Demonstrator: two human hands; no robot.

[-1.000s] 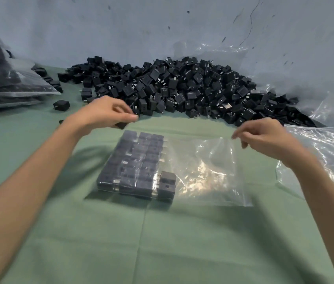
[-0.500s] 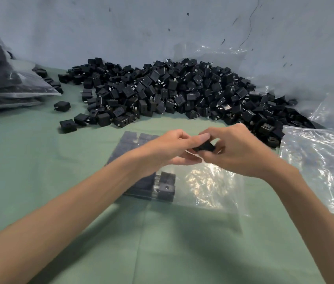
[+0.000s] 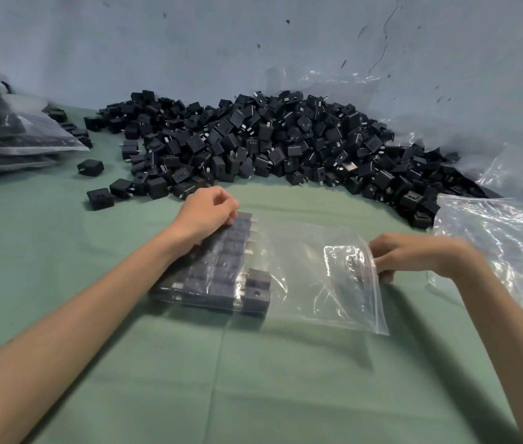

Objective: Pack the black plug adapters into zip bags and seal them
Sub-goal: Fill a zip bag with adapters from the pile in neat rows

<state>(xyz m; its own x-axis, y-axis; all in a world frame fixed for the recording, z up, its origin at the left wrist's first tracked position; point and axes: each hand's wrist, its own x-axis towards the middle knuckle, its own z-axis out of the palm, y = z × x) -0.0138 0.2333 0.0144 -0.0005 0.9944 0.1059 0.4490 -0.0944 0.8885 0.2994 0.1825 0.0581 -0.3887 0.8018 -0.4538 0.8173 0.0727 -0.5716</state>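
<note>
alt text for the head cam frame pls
A person's left hand rests on rows of black plug adapters packed inside a clear zip bag lying on a green cloth, while the right hand pinches the bag's zip edge. Behind lies a large pile of loose adapters, with filled bags stacked at far left.

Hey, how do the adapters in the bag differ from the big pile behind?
The bagged adapters lie in neat rows inside the zip bag; the pile is loose and jumbled. The bagged adapters form a flat block; the pile is heaped. The bagged adapters are few; the pile holds far more. Both are black and boxy.
</note>
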